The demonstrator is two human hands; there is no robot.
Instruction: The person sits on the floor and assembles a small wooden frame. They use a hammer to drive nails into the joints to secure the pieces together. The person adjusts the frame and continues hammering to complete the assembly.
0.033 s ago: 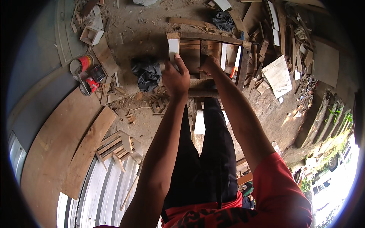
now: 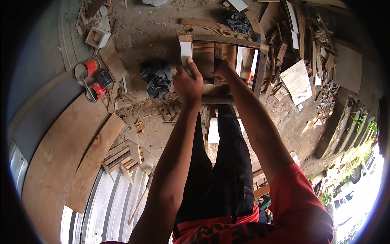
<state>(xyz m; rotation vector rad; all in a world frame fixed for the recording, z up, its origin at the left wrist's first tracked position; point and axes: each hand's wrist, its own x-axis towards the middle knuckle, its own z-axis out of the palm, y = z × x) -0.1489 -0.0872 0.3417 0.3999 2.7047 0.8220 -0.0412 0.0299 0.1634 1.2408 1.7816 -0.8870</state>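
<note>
My left hand (image 2: 187, 83) grips the white slat (image 2: 186, 52); my right hand (image 2: 223, 70) holds the wooden frame (image 2: 227, 40). Keep slat square, frame steady.

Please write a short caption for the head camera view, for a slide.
Left hand grips a pale wood strip on a wooden frame; right hand rests on the frame.

Rough bare wood — frame (image 2: 227, 44)
</note>
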